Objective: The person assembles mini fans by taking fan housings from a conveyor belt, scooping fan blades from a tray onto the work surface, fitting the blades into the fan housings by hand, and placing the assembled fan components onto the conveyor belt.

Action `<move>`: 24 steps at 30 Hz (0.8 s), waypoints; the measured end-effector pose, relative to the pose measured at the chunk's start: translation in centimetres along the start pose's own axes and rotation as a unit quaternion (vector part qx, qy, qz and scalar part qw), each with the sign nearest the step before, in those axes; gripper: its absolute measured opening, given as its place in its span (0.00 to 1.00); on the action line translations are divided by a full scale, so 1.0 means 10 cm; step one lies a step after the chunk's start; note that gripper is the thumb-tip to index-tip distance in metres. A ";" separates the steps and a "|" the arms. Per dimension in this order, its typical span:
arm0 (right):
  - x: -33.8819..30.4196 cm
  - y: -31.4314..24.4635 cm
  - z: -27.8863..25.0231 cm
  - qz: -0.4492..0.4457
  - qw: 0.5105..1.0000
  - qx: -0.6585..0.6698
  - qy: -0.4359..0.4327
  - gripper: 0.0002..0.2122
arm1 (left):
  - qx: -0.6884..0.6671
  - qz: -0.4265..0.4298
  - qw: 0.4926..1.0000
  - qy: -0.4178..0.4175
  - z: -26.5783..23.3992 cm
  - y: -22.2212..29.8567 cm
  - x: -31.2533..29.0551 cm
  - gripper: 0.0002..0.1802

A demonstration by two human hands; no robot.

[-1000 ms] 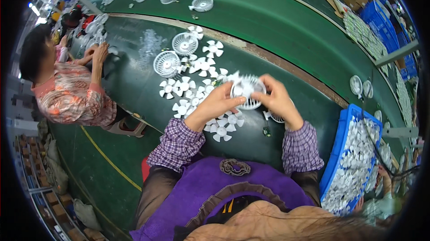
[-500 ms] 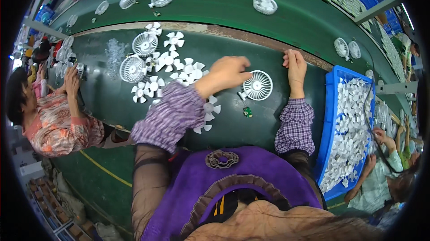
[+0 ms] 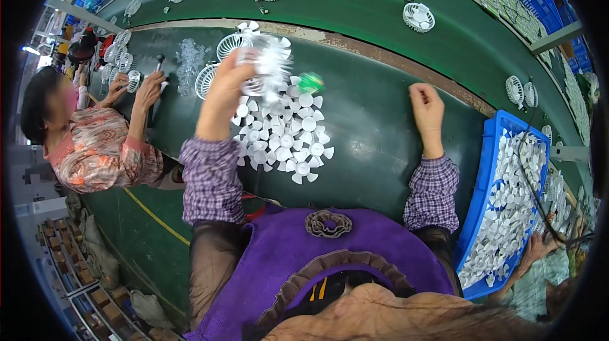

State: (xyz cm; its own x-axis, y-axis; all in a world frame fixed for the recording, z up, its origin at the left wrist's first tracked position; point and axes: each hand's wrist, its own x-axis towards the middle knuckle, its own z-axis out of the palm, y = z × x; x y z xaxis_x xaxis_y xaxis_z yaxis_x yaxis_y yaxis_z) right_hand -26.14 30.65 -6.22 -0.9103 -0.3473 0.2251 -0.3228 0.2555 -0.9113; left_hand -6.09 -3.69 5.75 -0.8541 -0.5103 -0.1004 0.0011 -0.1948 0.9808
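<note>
My left hand (image 3: pixel 223 90) grips a small round white fan housing (image 3: pixel 269 65), smeared by motion, above the left part of the worktable. A green circuit board (image 3: pixel 311 82) swings beside the housing. Beneath and around it lies a heap of white fan blades (image 3: pixel 285 144). Two more round housings, one a white grille (image 3: pixel 231 44), rest behind my left hand, partly covered. To the right, over bare tabletop, my right hand (image 3: pixel 426 112) is closed with its fingertips pinched together. Whether they hold anything small cannot be seen.
A green conveyor belt (image 3: pixel 342 11) runs along the far side, carrying several white fan housings. At my right stands a blue bin (image 3: pixel 477 195) full of white blades. Small clear parts (image 3: pixel 191 59) lie near a co-worker (image 3: pixel 104 138) on the left, who holds a tool.
My left hand has lifted the fan housing and its dangling circuit board off the table and swung them left over the blades. My right hand stays closed at the right.
</note>
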 end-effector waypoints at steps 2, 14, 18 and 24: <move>-0.09 -0.35 0.35 -0.080 0.995 -0.030 -0.061 0.03 | -0.031 0.003 0.998 0.054 -0.38 0.06 -0.26 0.21; -0.11 -0.98 1.54 -0.438 0.829 -0.249 -0.244 0.11 | -0.238 -0.052 0.968 0.061 -0.53 -0.43 -0.88 0.17; -0.11 -1.04 1.36 -0.389 0.835 -0.301 -0.245 0.08 | -0.251 -0.042 0.965 0.066 -0.50 -0.43 -0.89 0.17; -0.13 -0.93 0.78 -0.217 0.841 -0.441 -0.226 0.08 | -0.252 -0.039 0.967 0.028 -0.37 -0.39 -0.78 0.21</move>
State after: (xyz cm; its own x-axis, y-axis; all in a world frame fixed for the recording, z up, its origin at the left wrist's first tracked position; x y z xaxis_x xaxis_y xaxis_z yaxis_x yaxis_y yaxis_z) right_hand -19.94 21.68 -0.72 -0.5296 -0.8375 0.1345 -0.8476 0.5165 -0.1214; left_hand 2.50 -2.00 2.12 -0.8325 -0.5194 -0.1927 0.2031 -0.6097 0.7661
